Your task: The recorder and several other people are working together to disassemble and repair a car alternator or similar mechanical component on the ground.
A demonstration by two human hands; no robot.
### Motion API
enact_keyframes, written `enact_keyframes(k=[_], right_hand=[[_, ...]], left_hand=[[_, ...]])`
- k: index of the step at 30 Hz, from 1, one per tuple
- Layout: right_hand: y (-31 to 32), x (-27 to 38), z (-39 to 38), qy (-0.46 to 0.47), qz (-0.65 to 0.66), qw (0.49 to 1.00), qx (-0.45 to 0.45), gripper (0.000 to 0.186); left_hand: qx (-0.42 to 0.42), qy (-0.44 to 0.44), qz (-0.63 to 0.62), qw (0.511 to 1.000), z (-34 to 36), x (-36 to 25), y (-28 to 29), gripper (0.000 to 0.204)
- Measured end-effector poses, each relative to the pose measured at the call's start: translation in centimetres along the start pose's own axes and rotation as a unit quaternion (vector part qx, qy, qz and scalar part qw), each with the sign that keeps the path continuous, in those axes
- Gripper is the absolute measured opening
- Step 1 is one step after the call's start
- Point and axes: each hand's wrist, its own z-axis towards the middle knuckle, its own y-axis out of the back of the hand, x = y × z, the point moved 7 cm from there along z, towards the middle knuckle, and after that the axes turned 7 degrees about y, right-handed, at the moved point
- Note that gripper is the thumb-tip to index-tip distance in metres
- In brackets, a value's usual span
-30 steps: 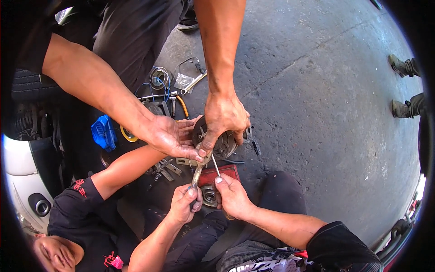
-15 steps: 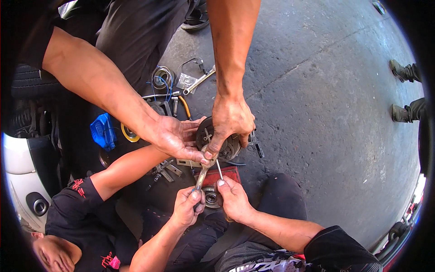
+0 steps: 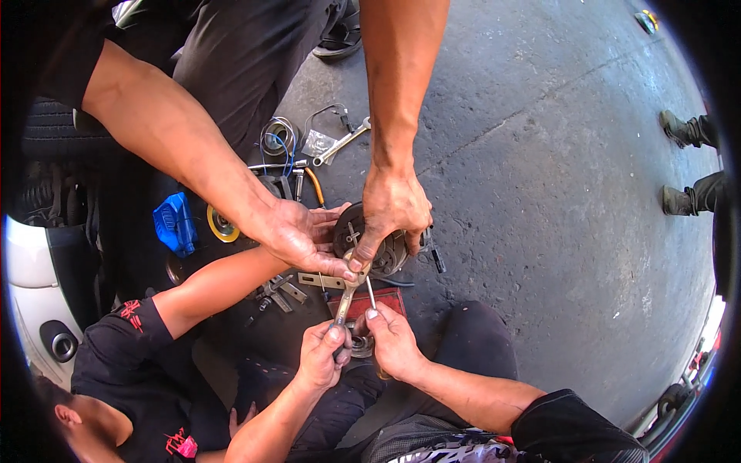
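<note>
My left hand (image 3: 323, 356) is closed around the shank of a combination wrench (image 3: 344, 305). The wrench's upper end lies against a dark round metal part (image 3: 392, 251), under a co-worker's fingers. My right hand (image 3: 395, 343) grips a screwdriver (image 3: 371, 292), its thin shaft pointing up toward the same part; most of its handle is hidden in my palm. From the far side, a co-worker's hand (image 3: 395, 202) presses down over the part and the wrench head. That person's other hand (image 3: 302, 235) lies palm up beside it. Below my hands sits a ring-shaped bearing-like part (image 3: 360, 344).
A red flat piece (image 3: 386, 301) lies under the tools. Around the work are a loose wrench (image 3: 343, 143), a coil with blue wire (image 3: 278, 137), a yellow tape roll (image 3: 222, 224) and a blue plastic piece (image 3: 176, 224). Another person (image 3: 131, 363) crouches at my left, one arm reaching in.
The person at my left has turned their head away. My hands and the co-worker's hands keep nearly the same hold; the whole view has shifted slightly.
</note>
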Motion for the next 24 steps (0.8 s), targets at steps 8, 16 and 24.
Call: enact_keyframes(k=[8,16,24], right_hand=[[-1.0,-0.4,0.5,-0.009,-0.028,1.000,0.003,0.026],[1.2,1.5,1.6,-0.013,-0.056,0.998,0.040,0.034],[6.3,2.3,0.3,-0.007,-0.386,0.917,0.101,0.020]], left_hand=[[-0.082,0.025,0.080,0.993,-0.6,1.0,-1.2,0.043],[-0.053,-0.087,-0.038,0.994,1.4,2.6,-4.0,0.050],[-0.094,-0.028,-0.206,0.974,0.4,3.8,-9.1,0.048]])
